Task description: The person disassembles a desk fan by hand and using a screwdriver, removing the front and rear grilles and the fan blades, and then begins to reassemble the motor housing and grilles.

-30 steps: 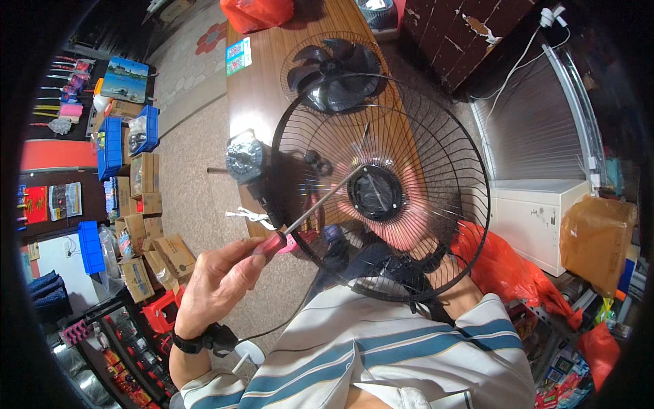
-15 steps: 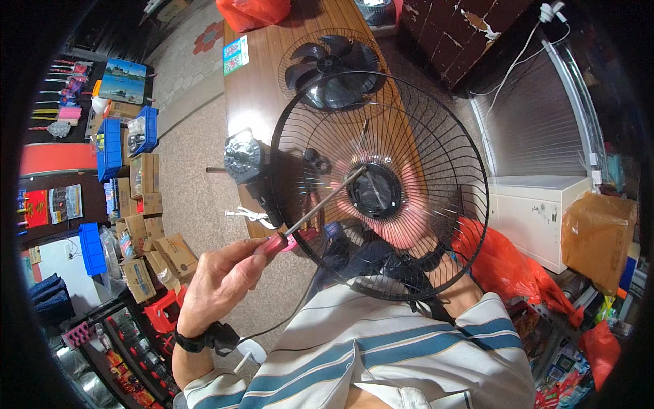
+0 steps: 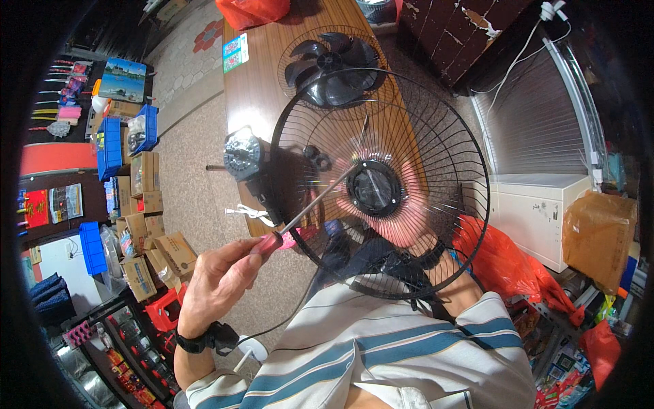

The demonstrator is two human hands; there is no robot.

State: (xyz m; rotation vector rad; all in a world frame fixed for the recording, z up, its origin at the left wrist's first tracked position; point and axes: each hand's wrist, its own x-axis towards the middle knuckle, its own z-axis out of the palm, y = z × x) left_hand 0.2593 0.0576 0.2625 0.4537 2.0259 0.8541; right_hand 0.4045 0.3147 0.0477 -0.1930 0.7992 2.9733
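My left hand point(image 3: 221, 279) grips the red handle of a long screwdriver point(image 3: 269, 242), its metal shaft reaching up to the upper left edge of the black centre hub point(image 3: 375, 188). The hub sits in the middle of a round black wire fan guard point(image 3: 449, 123). Behind that guard my right hand point(image 3: 402, 221) supports it around the hub, seen through the wires. On the wooden table point(image 3: 266, 88) lie a fan blade in another guard point(image 3: 328, 65) and small dark parts point(image 3: 317, 158). A fan motor point(image 3: 244, 155) with white cable point(image 3: 251, 213) is at the table's left.
A red bag point(image 3: 252, 10) is at the table's far end. Cardboard boxes point(image 3: 170, 255) and blue bins point(image 3: 109, 150) line the left. At right are a white cabinet point(image 3: 528, 218), a red plastic bag point(image 3: 504, 273) and a dark scuffed cabinet point(image 3: 456, 37).
The screwdriver tip has shifted slightly on the hub, now at its upper left edge, and the guard tilts a little. Both hands keep their holds.
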